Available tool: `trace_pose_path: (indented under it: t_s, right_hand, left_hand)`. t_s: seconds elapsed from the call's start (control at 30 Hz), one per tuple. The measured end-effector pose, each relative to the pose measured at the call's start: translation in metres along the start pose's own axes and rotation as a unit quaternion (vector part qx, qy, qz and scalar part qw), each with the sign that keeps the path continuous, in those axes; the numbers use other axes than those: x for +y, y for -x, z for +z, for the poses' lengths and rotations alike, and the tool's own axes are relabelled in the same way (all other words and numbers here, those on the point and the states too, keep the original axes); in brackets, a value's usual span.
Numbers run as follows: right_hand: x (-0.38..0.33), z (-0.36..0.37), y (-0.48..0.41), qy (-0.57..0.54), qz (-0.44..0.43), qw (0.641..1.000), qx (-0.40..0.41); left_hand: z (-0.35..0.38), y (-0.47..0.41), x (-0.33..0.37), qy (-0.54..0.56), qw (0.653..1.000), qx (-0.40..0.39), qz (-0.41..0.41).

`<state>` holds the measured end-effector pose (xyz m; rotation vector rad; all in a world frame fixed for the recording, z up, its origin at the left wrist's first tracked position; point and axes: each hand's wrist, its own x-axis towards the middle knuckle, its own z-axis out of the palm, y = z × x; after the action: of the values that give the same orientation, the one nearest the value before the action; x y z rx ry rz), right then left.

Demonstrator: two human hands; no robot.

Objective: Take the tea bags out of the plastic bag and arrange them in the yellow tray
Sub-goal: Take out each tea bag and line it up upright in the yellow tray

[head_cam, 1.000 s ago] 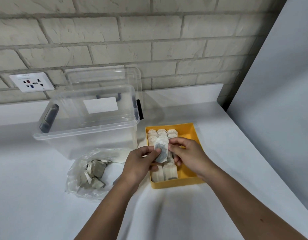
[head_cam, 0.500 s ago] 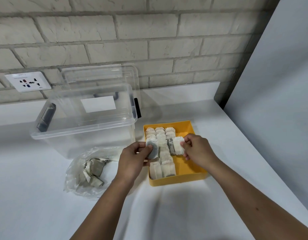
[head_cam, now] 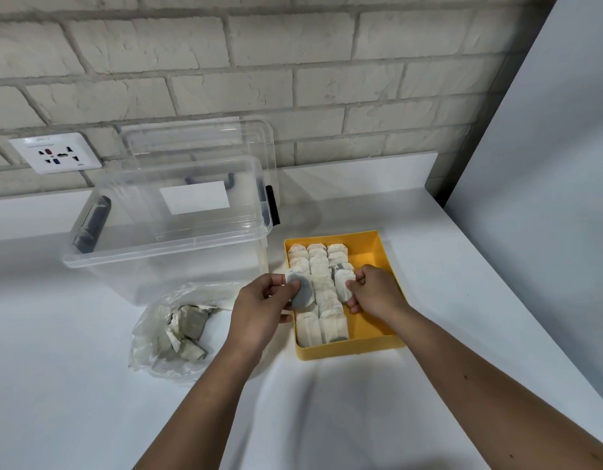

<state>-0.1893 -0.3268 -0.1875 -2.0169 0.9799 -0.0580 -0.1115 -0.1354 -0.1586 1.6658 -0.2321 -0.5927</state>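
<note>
A sec ago we held 2 bags together over the tray; now they're split. Our left hand (head_cam: 259, 307) has its fingers clamped on one tea bag (head_cam: 302, 290) at the tray's left edge. Our right hand (head_cam: 374, 293) pinches the second tea bag (head_cam: 343, 286) over the short 3rd row. We judge both are ready to set in the yellow tray (head_cam: 347, 350). More bags lie in the plastic bag (head_cam: 157, 337) on the worktop (head_cam: 327, 418); no. unclear thru crumpled film.
</note>
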Motion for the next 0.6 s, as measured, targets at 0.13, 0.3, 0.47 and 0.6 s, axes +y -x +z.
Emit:
trace_pose_path:
  t_s: [0.13,0.3,0.47,0.6]
  right_hand:
    - [-0.002,-0.005,0.006,0.086,-0.067,0.991,0.077]
    - [-0.025,-0.029,0.031,-0.09,-0.108,0.989,-0.04]
    - [-0.035,-0.045,0.045,-0.133,-0.104,0.976,-0.136]
    - [-0.03,-0.056,0.045,-0.101,-0.138,0.983,-0.063]
  left_hand:
    - [0.0,0.001,0.001,0.008,1.0,-0.003,0.0]
    - [0.013,0.002,0.006,0.007,1.0,-0.026,0.002]
    - [0.036,0.005,0.015,-0.014,0.999,-0.042,0.016]
    - [0.039,0.006,0.023,-0.034,0.997,-0.046,0.043]
